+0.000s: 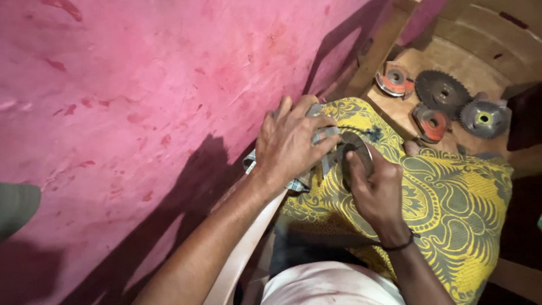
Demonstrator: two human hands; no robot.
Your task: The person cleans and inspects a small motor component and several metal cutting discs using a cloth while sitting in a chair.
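Note:
My left hand presses a grey checked cloth against a round dark metal cutter disc resting on my lap. Fingers of that hand are spread over the cloth. My right hand grips the disc from below, thumb on its face near the centre hole. A black band circles the right wrist. My lap is covered by a yellow patterned fabric.
A pink wall fills the left. On a wooden board at upper right lie a toothed saw blade, two orange cutter heads and a grey toothed cutter. A white plastic chair arm runs under my left forearm.

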